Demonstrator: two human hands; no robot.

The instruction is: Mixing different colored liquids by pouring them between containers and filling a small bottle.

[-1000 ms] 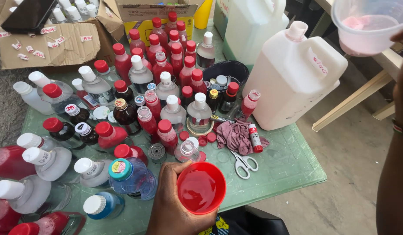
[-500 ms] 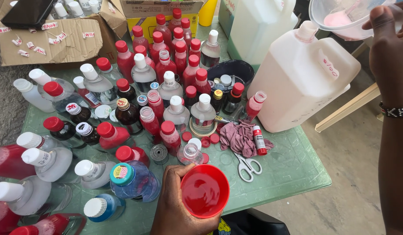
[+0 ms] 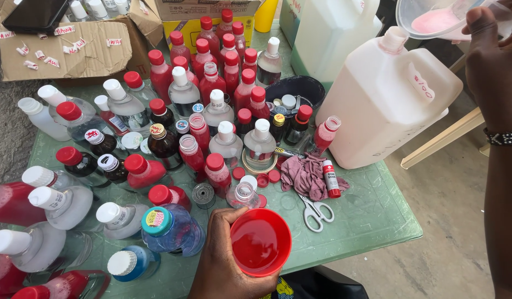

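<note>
Green table (image 3: 378,216): 2 hands, 1 red cup (image 3: 261,242)

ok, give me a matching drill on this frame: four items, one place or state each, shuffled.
Items:
1. red cup
2. clear bowl
3. scissors
4. black tub

Places or states:
A. lying flat by the pink rag
B. held in the left hand, red liquid inside
C. holds loose caps, stands among the bottles
D. raised in the right hand over the big jug

Pairs: 1-B, 2-D, 3-A, 4-C
</note>
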